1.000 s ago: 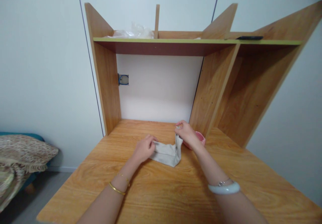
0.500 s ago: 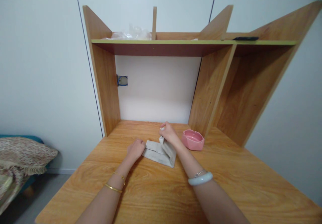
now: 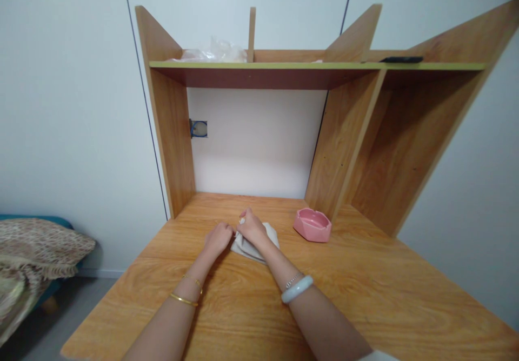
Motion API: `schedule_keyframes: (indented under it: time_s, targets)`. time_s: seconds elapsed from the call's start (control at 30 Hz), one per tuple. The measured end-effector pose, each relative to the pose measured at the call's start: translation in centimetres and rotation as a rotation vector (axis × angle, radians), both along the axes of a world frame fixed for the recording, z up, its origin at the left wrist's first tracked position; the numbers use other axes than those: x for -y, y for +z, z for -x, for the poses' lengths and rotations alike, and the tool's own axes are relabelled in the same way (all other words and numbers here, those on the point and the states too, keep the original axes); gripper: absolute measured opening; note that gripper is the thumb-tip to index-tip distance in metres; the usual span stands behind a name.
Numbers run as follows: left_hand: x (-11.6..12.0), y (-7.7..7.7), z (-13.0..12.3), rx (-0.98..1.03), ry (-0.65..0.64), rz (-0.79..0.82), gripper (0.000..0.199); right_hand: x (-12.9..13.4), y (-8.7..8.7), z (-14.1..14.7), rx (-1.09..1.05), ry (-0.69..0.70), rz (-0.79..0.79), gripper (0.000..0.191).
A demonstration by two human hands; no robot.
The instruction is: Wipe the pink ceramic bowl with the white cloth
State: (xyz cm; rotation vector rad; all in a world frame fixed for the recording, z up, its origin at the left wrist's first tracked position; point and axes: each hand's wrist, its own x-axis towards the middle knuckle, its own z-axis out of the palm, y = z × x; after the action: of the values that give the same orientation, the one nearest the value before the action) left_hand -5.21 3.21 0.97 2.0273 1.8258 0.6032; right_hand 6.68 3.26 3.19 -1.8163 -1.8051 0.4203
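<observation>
A light grey cloth (image 3: pixel 271 233) lies folded over on the wooden desk, partly covered by my right hand. My right hand (image 3: pixel 252 228) is closed on the cloth near its left side, the fingertips pinched together. Just left of it, my left hand (image 3: pixel 220 237) is closed at the cloth's left corner, with its fingers curled round the edge. The two hands are almost touching. To the right of the cloth stands a pink angular bowl (image 3: pixel 312 225), which neither hand touches.
A wooden shelf unit (image 3: pixel 259 66) rises at the desk's back, bearing a clear plastic bag (image 3: pixel 214 52) and a dark flat object (image 3: pixel 401 59). The desk (image 3: pixel 365 285) reaches out to the right. At the far left is a patterned blanket (image 3: pixel 44 242).
My right hand has moved left towards my left hand, carrying the cloth's right part over. The cloth now covers a smaller area. My left hand has stayed at the corner.
</observation>
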Motion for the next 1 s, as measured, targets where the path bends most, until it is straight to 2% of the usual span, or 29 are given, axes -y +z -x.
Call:
schedule_keyframes:
  time_s: [0.1,0.2,0.37,0.47,0.63,0.8,1.0]
  targets:
    - [0.1,0.0,0.0,-0.013,0.019,-0.007,0.036,0.2,-0.5,0.3,-0.005,-0.005,0.025,0.038]
    - [0.2,0.3,-0.1,-0.024,0.049,-0.036,0.032,0.2,-0.7,0.3,-0.079,0.031,-0.02,0.031]
    - [0.8,1.2,-0.4,0.012,0.129,-0.153,0.024,-0.5,0.7,-2.0,-0.159,0.044,-0.087,0.022]
    - [1.3,1.7,-0.7,0.041,0.065,-0.249,0.02,-1.0,1.8,-4.9,-0.21,0.02,-0.098,0.024]
    - [2.1,2.0,-1.5,-0.035,-0.103,-0.224,0.021,-0.6,2.1,-8.8,-0.325,0.009,-0.02,0.026]
    - [2.1,1.7,-1.5,-0.093,-0.124,-0.209,0.026,0.2,0.9,-9.4,-0.454,0.061,0.115,0.025]
    - [1.9,1.5,-1.2,-0.116,-0.117,-0.207,0.029,-0.3,0.3,-8.9,-0.52,0.124,0.219,0.018]
